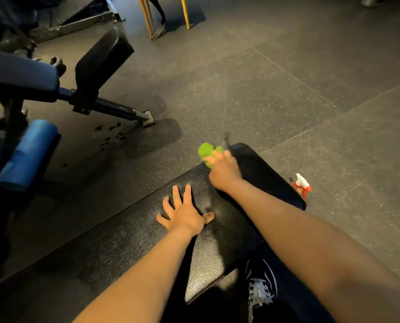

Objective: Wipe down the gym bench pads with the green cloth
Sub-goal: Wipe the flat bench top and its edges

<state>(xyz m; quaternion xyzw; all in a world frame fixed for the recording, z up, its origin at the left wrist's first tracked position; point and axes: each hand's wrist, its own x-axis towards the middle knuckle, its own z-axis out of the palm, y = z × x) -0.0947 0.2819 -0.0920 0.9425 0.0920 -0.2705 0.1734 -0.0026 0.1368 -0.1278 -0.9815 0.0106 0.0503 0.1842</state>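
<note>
Down from the head camera, a long black textured vinyl bench pad (129, 248) runs diagonally across the lower frame. No lettering is readable anywhere; the small white spray bottle with a red trigger (302, 184), on the floor just beside the bench's far right edge, is too small to make out any print.

Around it, speckled dark rubber floor tiles (264, 101). On the left stands another machine with a blue cylindrical foam roller (29, 155) and an angled black back pad (101, 59). Yellow metal legs (185, 12) stand at the top. A dark sneaker with pale laces (261, 283) shows under the right forearm, beside the bench.

Now the hands! The left hand (185, 213) lies palm-down on the pad, fingers straight and splayed wide, thumb out, holding nothing. The right hand (224, 171) reaches further along, slightly blurred, its fingers curled over the bright green bunched cloth (207, 151), which sits at the pad's far left edge and bulges out past the fingertips over the floor.
</note>
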